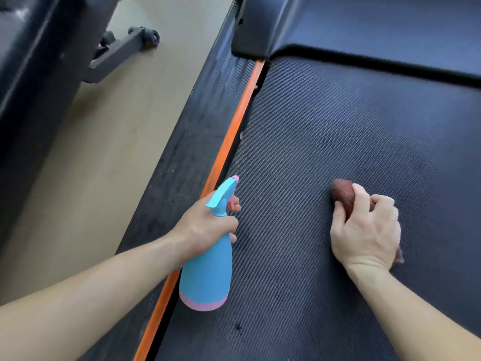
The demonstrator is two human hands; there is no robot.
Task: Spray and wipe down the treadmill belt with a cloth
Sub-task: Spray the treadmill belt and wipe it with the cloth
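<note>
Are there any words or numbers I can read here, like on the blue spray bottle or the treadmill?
No text can be read anywhere.
The spray bottle is plain blue and pink; no label shows.
The treadmill belt, the orange stripe and the side rail carry no writing.
The cloth shows none either.

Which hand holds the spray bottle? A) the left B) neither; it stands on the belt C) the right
A: the left hand grips the blue spray bottle at its neck, while the right hand presses a brown cloth on the treadmill belt.
</note>
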